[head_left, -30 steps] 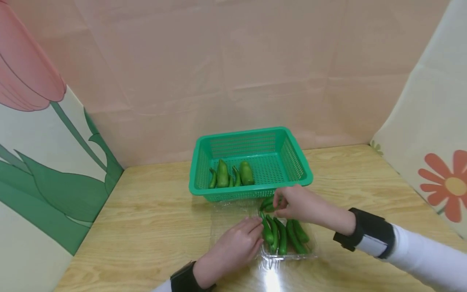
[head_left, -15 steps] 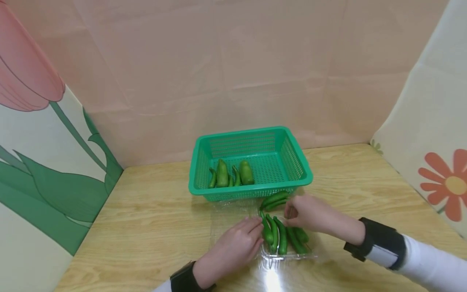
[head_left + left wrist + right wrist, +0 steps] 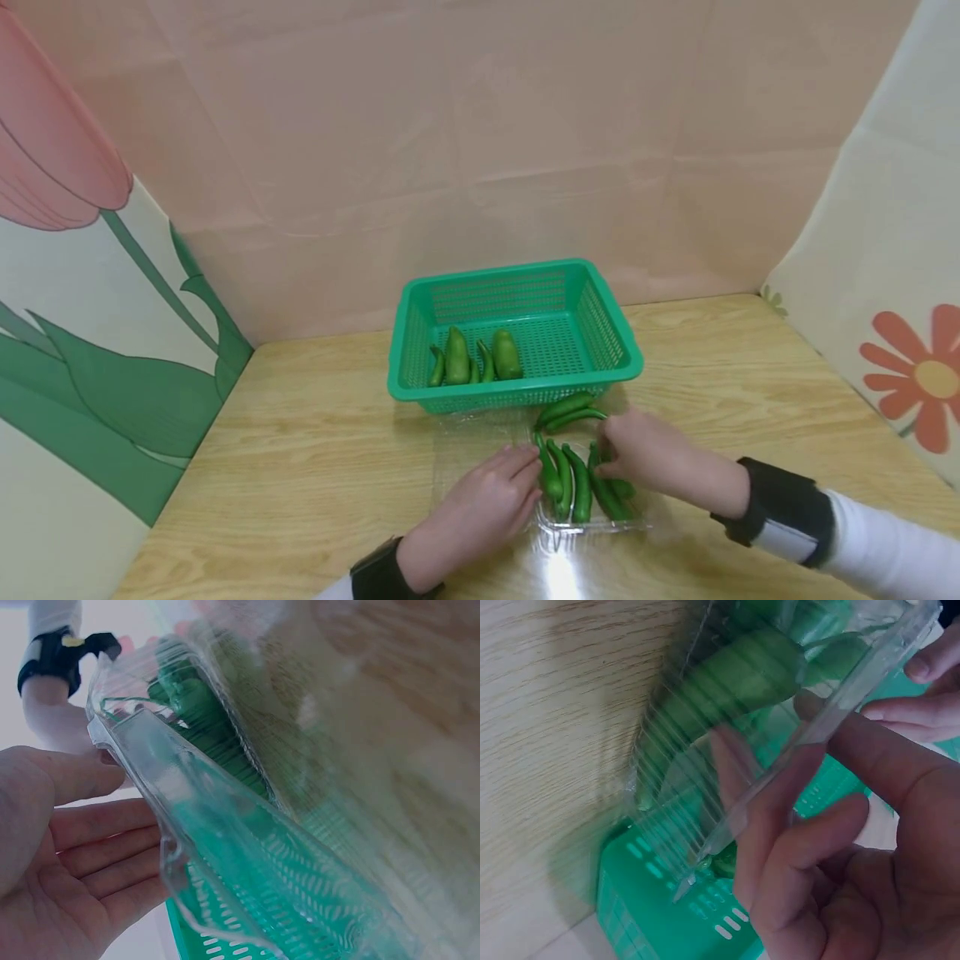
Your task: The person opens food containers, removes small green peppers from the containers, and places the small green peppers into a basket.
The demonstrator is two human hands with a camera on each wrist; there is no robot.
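A clear plastic clamshell box [image 3: 633,525] holds several green chili peppers [image 3: 580,487], side by side. Across its back end, close to the basket, lie two more green chili peppers [image 3: 564,408]; whether they are inside it cannot be made out. My left hand [image 3: 491,496] touches the box's left edge beside the leftmost pepper, its fingers [image 3: 112,859] nearly straight in the left wrist view. Over the right side of the box, my right hand [image 3: 645,454] reaches in with thumb and index finger at the rightmost peppers. Its knuckles hide whether it pinches one.
Behind the box stands a green plastic basket [image 3: 517,393] with several green vegetables [image 3: 457,358] at its left. The box's clear lid [image 3: 457,454] lies unfolded to the left on the wooden table [image 3: 315,450]. Printed cloths hang around the table.
My right hand has moved from the back peppers rightward and toward me, onto the rightmost peppers, uncovering the two at the back. My left hand has stayed put.
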